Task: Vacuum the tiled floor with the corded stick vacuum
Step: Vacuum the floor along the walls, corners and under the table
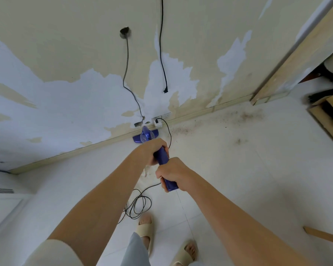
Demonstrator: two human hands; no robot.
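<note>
Both hands grip the stick vacuum [162,160], left hand [152,153] fingers clamped ahead of right hand [174,174] fingers, head [145,136] beyond them at the baseboard; best sweep right toward the dirt [219,120], avoiding the cord [138,204].

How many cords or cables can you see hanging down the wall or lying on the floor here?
3. A grey cable drops from a hole in the wall, a black cable hangs loose beside it, and the vacuum cord runs from the wall socket to loops on the tiled floor.
</note>
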